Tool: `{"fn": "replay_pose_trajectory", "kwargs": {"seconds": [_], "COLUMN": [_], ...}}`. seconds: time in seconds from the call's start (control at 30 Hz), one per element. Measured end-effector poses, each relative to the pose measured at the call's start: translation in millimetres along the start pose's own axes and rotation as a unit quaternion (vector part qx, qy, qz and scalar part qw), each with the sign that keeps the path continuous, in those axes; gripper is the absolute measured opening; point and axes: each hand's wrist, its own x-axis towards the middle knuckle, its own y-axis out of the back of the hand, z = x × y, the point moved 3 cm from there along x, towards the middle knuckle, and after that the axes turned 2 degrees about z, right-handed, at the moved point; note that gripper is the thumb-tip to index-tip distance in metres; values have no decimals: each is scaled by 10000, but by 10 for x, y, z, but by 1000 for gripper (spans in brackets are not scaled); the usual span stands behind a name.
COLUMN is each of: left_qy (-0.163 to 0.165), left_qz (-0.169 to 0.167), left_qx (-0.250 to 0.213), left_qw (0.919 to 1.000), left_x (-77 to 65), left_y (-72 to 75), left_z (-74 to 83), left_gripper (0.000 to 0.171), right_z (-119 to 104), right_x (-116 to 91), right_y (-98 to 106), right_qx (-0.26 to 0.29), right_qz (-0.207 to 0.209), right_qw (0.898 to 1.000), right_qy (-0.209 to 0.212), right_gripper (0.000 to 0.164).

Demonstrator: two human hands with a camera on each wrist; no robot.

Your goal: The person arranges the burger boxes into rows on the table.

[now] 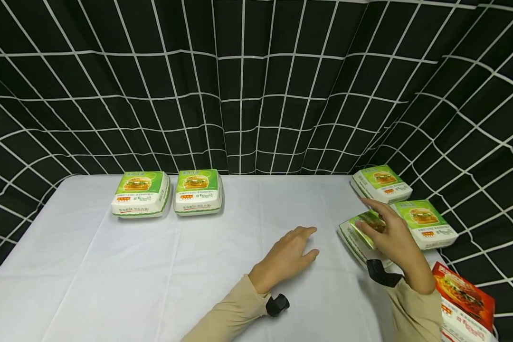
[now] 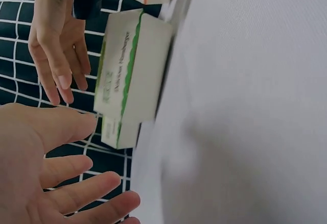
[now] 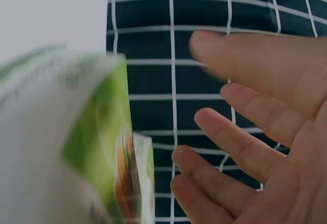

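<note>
My right hand [image 1: 396,240] hovers over a green-and-white burger box [image 1: 353,243] on the right of the table. Its fingers are spread and, in the right wrist view, a gap separates them from the box [image 3: 56,137]. Part of that box is hidden behind the hand in the head view. My left hand [image 1: 284,259] is held over the white tablecloth, left of this box, fingers extended and holding nothing. Two more green boxes, one farther back [image 1: 380,183] and one to the right [image 1: 427,223], lie close beside the box under my hand.
Two green burger boxes [image 1: 140,194] [image 1: 198,192] stand side by side at the back left. A red burger box [image 1: 466,299] lies at the near right edge. Black curtain with a white grid [image 1: 256,95] hangs behind and along the right of the white table [image 1: 124,275].
</note>
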Motion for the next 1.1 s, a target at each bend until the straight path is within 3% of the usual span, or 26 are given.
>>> {"fn": "replay_pose_trajectory", "kwargs": {"seconds": [0.43, 0.6, 0.77, 0.93, 1.1], "left_qy": [14, -136, -198, -205, -132], "left_qz": [-268, -339, -408, -354, -311], "left_qx": [-70, -49, 11, -22, -189], "left_qw": [9996, 9993, 9990, 9992, 9993], "left_x": [115, 144, 154, 142, 121], "left_y": [-294, -338, -378, -419, -430], "left_z": [111, 182, 214, 219, 217], "left_gripper": [52, 54, 59, 61, 66], "right_z": [353, 386, 413, 432, 397], "right_x": [-64, -84, -63, -91, -98], "right_y": [116, 92, 73, 7, -40], "right_qx": [-5, 395, 176, 396, 360], "right_qz": [-469, -869, -1201, -1597, -1649], "right_qw": [9951, 9858, 9803, 9668, 9667], "right_qy": [-868, -1382, -1555, -1956, -1923], "right_gripper": [79, 85, 95, 102, 99]}}
